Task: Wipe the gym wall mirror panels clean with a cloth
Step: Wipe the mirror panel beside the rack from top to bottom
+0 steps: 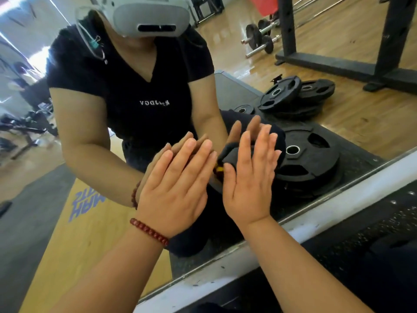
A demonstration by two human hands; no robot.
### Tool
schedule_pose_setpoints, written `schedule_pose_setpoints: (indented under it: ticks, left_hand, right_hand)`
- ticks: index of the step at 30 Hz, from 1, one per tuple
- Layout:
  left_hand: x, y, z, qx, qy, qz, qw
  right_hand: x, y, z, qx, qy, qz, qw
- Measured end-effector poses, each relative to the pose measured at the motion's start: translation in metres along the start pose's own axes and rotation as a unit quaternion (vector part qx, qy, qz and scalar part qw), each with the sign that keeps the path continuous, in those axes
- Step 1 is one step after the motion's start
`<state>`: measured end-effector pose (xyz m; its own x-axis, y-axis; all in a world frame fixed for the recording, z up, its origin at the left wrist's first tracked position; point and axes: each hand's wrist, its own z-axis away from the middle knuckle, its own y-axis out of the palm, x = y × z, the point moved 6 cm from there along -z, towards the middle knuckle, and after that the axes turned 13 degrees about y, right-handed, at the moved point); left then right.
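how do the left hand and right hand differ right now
The left hand wears a red bead bracelet at the wrist; the right hand has a bare wrist. The right hand presses a dark cloth on the mirror; the left shows none under it. Both have straight fingers, palms toward the glass.

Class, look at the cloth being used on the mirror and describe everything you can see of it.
The cloth is dark, nearly black, soft fabric, bunched into folds rather than spread flat. Only part shows, between the two hands; most lies hidden under the right hand, whose straight fingers press it flat against the mirror. A small yellow patch, perhaps a tag or trim, peeks out at its lower left edge. The left hand lies flat on the glass just beside it; whether it touches the cloth cannot be told.
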<state>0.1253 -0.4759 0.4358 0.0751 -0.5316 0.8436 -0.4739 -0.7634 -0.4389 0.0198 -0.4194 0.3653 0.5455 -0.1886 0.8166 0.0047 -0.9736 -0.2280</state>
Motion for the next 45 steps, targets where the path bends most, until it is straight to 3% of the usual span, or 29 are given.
schedule_pose_setpoints:
  ticks: [6, 10, 14, 16, 22, 26, 29, 37, 42, 44, 45]
  left_hand:
    - [-0.001, -0.003, -0.003, -0.023, -0.015, 0.008, 1.0]
    - [-0.008, -0.016, -0.022, -0.054, -0.03, 0.103, 0.993]
    - [-0.014, -0.015, -0.052, -0.059, 0.003, 0.104, 0.993]
    - [-0.023, -0.007, -0.066, -0.04, 0.021, 0.096, 0.994]
    - [-0.038, 0.021, -0.07, 0.025, 0.038, 0.005, 0.999]
    - [-0.04, 0.018, -0.07, 0.011, 0.043, -0.012, 0.999]
    - [-0.042, 0.016, -0.07, 0.002, 0.042, -0.013, 0.999]
    - [-0.042, 0.016, -0.07, 0.003, 0.042, -0.014, 0.999]
    - [-0.041, 0.016, -0.07, -0.001, 0.047, -0.009, 0.999]
    - [-0.042, 0.016, -0.069, -0.004, 0.047, -0.012, 0.999]
    - [-0.041, 0.016, -0.068, -0.005, 0.047, -0.015, 0.999]
  right_hand:
    - [-0.024, 0.0, 0.003, -0.016, 0.184, -0.111, 0.976]
    - [-0.011, 0.006, 0.021, 0.035, 0.081, -0.041, 0.995]
    - [-0.076, -0.018, -0.028, -0.05, 0.259, -0.13, 0.956]
    - [-0.103, -0.024, -0.033, -0.078, 0.304, -0.151, 0.937]
    - [-0.106, 0.017, 0.067, 0.085, 0.275, -0.129, 0.949]
    - [-0.117, -0.004, 0.01, -0.021, 0.271, -0.141, 0.952]
    - [-0.141, -0.024, -0.033, -0.087, 0.325, -0.158, 0.929]
    - [-0.141, 0.012, 0.046, -0.026, 0.403, -0.163, 0.9]
    - [-0.097, -0.006, -0.007, -0.088, 0.266, -0.133, 0.951]
    - [-0.117, -0.004, -0.003, -0.09, 0.282, -0.125, 0.947]
    - [-0.136, -0.002, 0.005, -0.089, 0.33, -0.14, 0.929]
